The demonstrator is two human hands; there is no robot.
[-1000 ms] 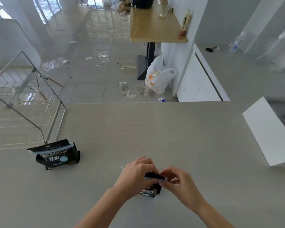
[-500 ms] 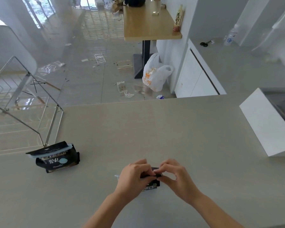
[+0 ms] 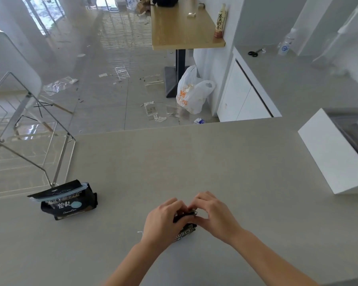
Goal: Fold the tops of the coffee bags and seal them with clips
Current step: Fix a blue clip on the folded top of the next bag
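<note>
Near the front edge of the pale grey stone counter [image 3: 215,162], the left hand [image 3: 159,221] and right hand [image 3: 213,215] both pinch the folded top of a small black foil coffee bag [image 3: 184,231], fingers curled tight around it. A second black coffee bag [image 3: 67,204], closed with a light-blue plastic clip [image 3: 58,195], stands by the left edge.

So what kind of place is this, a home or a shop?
Hard to be sure, but probably a kitchen or pantry area in an unfinished or untidy flat or office: a long grey counter, white cabinets, and a floor littered with plastic wrappers beside a full plastic bag.
</note>
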